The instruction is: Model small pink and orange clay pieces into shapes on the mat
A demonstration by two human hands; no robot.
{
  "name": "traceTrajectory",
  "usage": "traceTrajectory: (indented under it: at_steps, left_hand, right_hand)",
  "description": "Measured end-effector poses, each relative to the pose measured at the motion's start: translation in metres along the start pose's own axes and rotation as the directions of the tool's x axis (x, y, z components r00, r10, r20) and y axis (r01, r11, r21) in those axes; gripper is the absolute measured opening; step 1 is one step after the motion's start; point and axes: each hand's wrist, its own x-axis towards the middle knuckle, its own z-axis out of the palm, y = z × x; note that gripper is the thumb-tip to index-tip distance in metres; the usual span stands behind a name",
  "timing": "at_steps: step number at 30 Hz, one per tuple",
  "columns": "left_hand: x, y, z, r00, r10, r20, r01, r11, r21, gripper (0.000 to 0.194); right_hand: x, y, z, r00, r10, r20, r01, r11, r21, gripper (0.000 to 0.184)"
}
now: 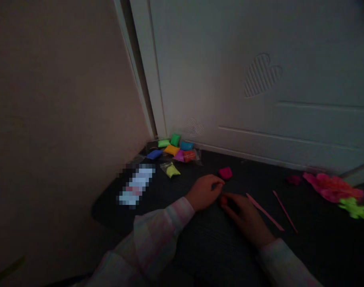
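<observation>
Between thumb and fingers of the right hand (243, 213), apparently pinched: one small reddish lump (224, 200), mostly covered and in dim light, so of uncertain shape. Just to the left, the left hand (204, 193), with fingers bent and tips brought close together; not possible to tell whether holding anything. Both low over the dark table (212, 243), in checked sleeves (162, 223).

By judgement, very light and soft to handle, like modelling clay, more sticky than slippery, and easy to dent. Best to take hold of the lump at the sides, with flat fingertips and little pressure.

Just beyond the hands, on the far side: one magenta piece (225, 173), compact, probably soft also. To the right of the right hand: two pink tools (265, 212), long and thin, lying apart, probably light and rather stiff.

At far left, with clear wrapping: seven bright packets (171, 150) in one group, perhaps also one dark packet at its left edge. Nearer, apart from the group: one yellow packet (171, 170). Left of this, one pale strip (137, 186), blurred in blocks. At far right: one ruffled pink piece (331, 188), one yellow-green piece (353, 208) nearer, one dark magenta piece (293, 179) to the left. Behind everything, one pale door (200, 79) with two raised hearts (261, 76).
</observation>
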Motion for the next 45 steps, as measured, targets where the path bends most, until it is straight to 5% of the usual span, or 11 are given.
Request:
traceTrajectory:
  at_steps: [8,11,19,45]
  left_hand:
    - [-0.006,-0.023,-0.004,0.965,0.019,0.260,0.007,0.995,-0.097,0.025]
    - [-0.004,-0.022,-0.005,0.950,0.013,0.312,0.025,0.993,-0.116,0.023]
    - [0.000,-0.019,-0.003,0.943,-0.114,0.313,0.136,0.989,-0.049,0.020]
    - [0.002,-0.016,0.000,0.948,-0.039,0.317,0.038,0.999,0.012,0.019]
  right_hand:
    - [0.001,-0.006,-0.004,0.992,0.126,-0.008,-0.124,0.984,0.124,0.022]
    - [0.001,-0.008,-0.008,0.996,0.089,-0.007,-0.086,0.984,0.159,0.019]
    - [0.003,-0.016,-0.014,0.999,0.008,0.032,-0.013,0.988,0.152,0.015]
    - [0.004,-0.012,-0.014,0.997,0.042,0.060,-0.049,0.991,0.124,0.014]
